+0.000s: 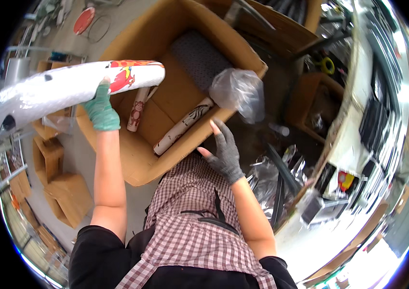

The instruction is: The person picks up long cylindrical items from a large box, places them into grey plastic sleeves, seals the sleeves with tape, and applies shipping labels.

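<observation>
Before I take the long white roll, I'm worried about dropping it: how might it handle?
The long white roll is probably fairly stiff: it extends past the left hand without an obvious sag. Its glossy surface suggests it may slip, and its rounded shape could let it roll if set down.

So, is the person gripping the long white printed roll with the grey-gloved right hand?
No, the green-gloved left hand grips the long white printed roll, while the grey-gloved right hand is open, apart from it.
</observation>
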Demonstrator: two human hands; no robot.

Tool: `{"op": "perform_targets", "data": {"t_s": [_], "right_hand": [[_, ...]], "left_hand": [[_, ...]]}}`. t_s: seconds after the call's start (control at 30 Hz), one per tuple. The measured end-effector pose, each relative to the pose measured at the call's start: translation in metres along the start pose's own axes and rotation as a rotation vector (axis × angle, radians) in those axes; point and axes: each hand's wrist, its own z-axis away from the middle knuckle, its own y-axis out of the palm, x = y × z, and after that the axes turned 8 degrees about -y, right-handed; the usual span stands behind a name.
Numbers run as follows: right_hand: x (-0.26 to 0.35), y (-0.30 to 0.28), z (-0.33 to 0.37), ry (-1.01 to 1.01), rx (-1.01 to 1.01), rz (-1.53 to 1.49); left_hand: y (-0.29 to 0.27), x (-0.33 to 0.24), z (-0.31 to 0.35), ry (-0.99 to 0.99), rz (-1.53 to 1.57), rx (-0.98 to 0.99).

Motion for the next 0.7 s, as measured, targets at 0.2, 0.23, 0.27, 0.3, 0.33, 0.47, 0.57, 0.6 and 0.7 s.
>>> {"op": "perform_targets", "data": {"t_s": [0.2,0.23,0.27,0.3,0.33,0.47,0.57,0.6,0.7], "right_hand": [[0.03,-0.077,-0.025,-0.112,-0.345,-0.196],[0.03,-0.093,-0.021,-0.03,-0.224,-0.501],[0.032,-0.109,-0.012,-0.084,-0.246,-0.521],[0.035,-0.126,0.003,-0.134,-0.269,-0.533],[0.043,-0.142,0.021,-0.148,-0.259,-0.451],[0.09,-0.168,0.108,-0.214,-0.348,-0.413],[0.117,-0.155,0.185,-0.104,-0.253,-0.667],[0.118,-0.153,0.204,-0.085,-0.258,-0.747],[0.13,-0.143,0.256,0.074,-0.315,-1.151]], "left_hand": [[0.022,-0.082,0.099,-0.387,0.164,0.408],[0.024,-0.087,0.11,-0.489,0.261,0.495],[0.029,-0.096,0.125,-0.553,0.317,0.557],[0.035,-0.105,0.145,-0.627,0.371,0.623],[0.032,-0.111,0.155,-0.629,0.352,0.678],[-0.008,-0.163,0.201,-0.566,0.299,1.093],[0.002,-0.164,0.224,-0.442,0.671,1.361],[0.019,-0.168,0.227,-0.491,0.778,1.491],[0.053,-0.171,0.238,-0.552,0.815,1.704]]}}
